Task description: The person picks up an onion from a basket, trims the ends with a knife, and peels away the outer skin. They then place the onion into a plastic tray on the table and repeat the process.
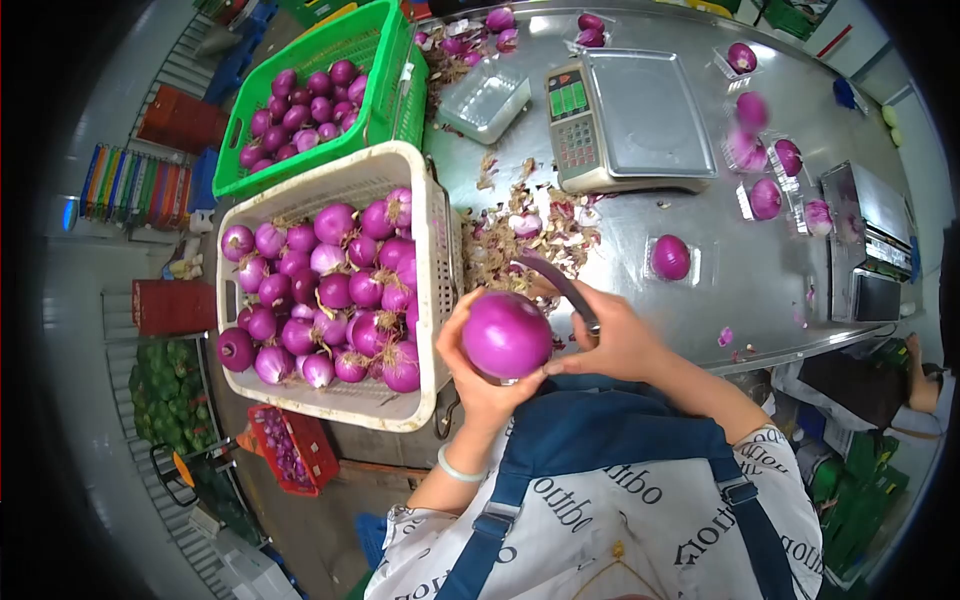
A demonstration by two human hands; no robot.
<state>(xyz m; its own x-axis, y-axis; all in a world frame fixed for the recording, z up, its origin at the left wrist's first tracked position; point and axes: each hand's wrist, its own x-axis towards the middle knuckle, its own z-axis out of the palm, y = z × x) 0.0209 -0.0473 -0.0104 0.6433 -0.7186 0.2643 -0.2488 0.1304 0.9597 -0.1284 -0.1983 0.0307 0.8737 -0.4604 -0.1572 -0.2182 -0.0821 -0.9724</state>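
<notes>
A large, smooth red onion [506,334] rests in my left hand [466,372], whose fingers curl round its left side and underside. My right hand [612,338] grips a knife [562,282] with a dark curved blade pointing up and to the left, above the onion's right side. The right thumb reaches to the onion's lower right edge. Beyond both hands, a heap of dry onion skins [530,225] lies on the metal table [640,225].
Left of me stand a white crate [432,290] and a green crate [395,90], both holding red onions. On the table are a scale [645,115], a clear plastic tray [487,100], several onions on trays, one being this onion [670,257], and a metal machine [868,240].
</notes>
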